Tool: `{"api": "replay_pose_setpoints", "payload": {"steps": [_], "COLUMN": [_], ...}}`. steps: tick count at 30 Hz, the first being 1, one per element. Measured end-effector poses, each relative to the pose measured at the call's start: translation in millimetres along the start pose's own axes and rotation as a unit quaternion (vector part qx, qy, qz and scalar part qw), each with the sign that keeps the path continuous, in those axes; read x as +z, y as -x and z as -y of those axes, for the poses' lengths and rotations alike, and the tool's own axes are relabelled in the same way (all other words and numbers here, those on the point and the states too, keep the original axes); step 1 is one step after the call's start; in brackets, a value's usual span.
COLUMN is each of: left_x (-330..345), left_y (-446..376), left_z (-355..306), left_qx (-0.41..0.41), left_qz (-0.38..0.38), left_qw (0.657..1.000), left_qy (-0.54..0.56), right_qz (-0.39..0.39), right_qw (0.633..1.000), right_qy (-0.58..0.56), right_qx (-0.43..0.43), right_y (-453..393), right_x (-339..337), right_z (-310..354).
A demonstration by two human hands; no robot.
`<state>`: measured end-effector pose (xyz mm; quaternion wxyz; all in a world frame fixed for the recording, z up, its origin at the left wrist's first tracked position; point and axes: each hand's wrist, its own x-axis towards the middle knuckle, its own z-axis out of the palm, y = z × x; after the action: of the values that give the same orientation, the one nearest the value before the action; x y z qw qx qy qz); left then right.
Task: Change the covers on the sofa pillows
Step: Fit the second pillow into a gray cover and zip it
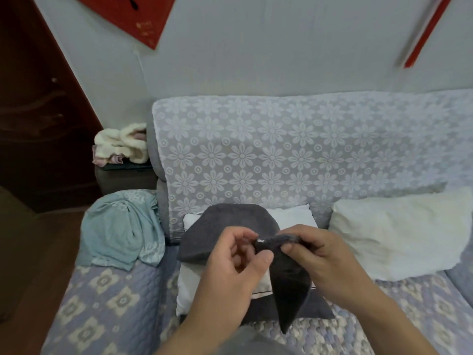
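Two white pillows [399, 234] [194, 285], one dark grey cover [230, 221], one teal cloth [120, 231], two hands [238, 262] [317, 252].

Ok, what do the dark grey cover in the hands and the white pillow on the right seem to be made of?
The dark grey cover looks like soft, matte woven or terry-like fabric: it folds limply and shows no sheen. Both the left hand and right hand pinch its edge. The white pillow looks like plush or fuzzy fabric, judging by its rumpled, slightly furry surface; blur leaves the exact weave open.

Dim, flat indoor light w/ soft shadows; slight blur overall, wide-angle bending at edges, dark left side.
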<state>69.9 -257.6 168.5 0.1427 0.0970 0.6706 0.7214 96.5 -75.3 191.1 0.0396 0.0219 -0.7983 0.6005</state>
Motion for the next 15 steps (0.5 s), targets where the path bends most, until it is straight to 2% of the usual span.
{"api": "replay_pose_setpoints", "payload": {"steps": [3,6,9,12,15], "left_x": [-3.3,-5.2,-1.0,4.6,7.4], "left_y": [-0.1,-7.9,-11.9,-14.6,-11.8], "left_z": [-23.0,-50.9,-82.7,-108.6,-132.5], "left_qx": [0.08,0.15,0.153,0.132,0.084], "left_qz": [-0.001,-0.004,0.023,0.045,0.121], "left_qw": [0.986,0.969,0.979,0.989,0.987], "left_qy": [-0.146,-0.197,-0.129,-0.052,0.056], "right_qz": [-0.008,-0.018,-0.025,-0.027,-0.036], "right_qw": [0.999,0.99,0.976,0.981,0.978], "right_qy": [-0.044,-0.138,-0.214,-0.183,-0.183], "right_qx": [-0.026,-0.027,-0.023,-0.059,-0.089], "right_y": [-0.2,-4.3,-11.5,-16.3,-14.4], "right_x": [-0.1,-1.0,-2.5,-7.8,-15.4], "right_z": [17.4,31.5,58.3,85.9,114.8]}}
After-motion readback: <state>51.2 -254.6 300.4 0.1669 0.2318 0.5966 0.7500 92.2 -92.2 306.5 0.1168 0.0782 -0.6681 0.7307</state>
